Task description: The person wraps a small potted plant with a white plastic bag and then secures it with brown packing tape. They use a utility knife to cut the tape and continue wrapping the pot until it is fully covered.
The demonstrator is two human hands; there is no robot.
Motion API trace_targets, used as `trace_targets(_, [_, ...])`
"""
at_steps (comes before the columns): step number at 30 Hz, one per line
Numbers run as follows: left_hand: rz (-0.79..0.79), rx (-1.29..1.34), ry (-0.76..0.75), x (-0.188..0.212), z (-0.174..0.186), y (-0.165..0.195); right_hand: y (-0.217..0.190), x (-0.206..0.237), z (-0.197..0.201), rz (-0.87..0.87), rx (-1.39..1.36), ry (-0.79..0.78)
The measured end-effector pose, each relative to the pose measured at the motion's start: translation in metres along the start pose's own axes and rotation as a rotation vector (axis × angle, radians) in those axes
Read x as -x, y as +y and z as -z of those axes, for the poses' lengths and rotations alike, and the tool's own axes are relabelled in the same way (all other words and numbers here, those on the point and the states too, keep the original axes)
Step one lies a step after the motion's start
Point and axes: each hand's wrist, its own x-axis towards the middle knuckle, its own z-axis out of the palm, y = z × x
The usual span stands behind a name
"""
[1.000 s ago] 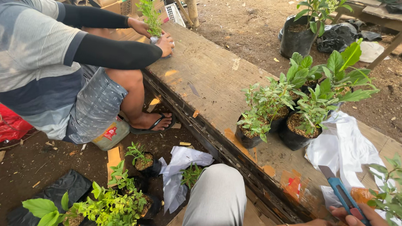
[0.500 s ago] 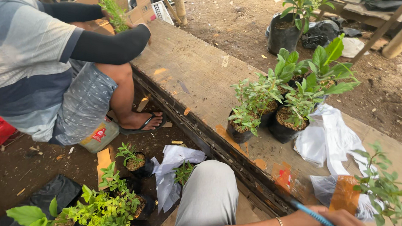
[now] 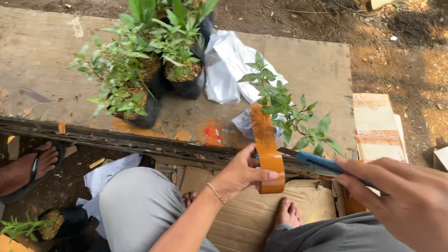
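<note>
The left hand (image 3: 242, 173) pinches the lower end of a strip of brown tape (image 3: 266, 148) that runs up toward the wrapped seedling (image 3: 290, 111) on the wooden bench (image 3: 30, 57); the right hand (image 3: 412, 200) grips blue-handled scissors (image 3: 318, 162), blades pointing left at the strip. This looks like the cutting step (tape held taut), calling for a steady snip across the tape's upright long axis.

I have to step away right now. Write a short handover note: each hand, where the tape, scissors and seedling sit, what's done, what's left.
Left hand pinches a strip of brown tape, stretched from the small seedling on the wooden platform.
Right hand holds blue-handled scissors, blades at the strip.
Done: tape is stuck near the seedling's white wrap.
Left: the strip is not yet cut.
Potted seedlings stand behind.
</note>
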Motion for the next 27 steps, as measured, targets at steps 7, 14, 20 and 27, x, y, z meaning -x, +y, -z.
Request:
trace_targets(7, [0.038,0.055,0.018,-0.001,-0.002,0.001,-0.043,-0.033,0.005,0.389,0.189,0.035])
trace_targets(14, [0.061,0.134,0.024,-0.007,0.004,-0.005,-0.040,-0.048,-0.019,0.434,0.137,0.128])
trace_targets(20, [0.111,0.141,0.053,-0.008,0.003,-0.002,-0.046,-0.058,-0.023,0.400,0.206,0.030])
trace_targets(27, [0.097,0.118,0.057,-0.007,0.001,0.005,-0.047,-0.062,-0.037,0.419,0.306,0.020])
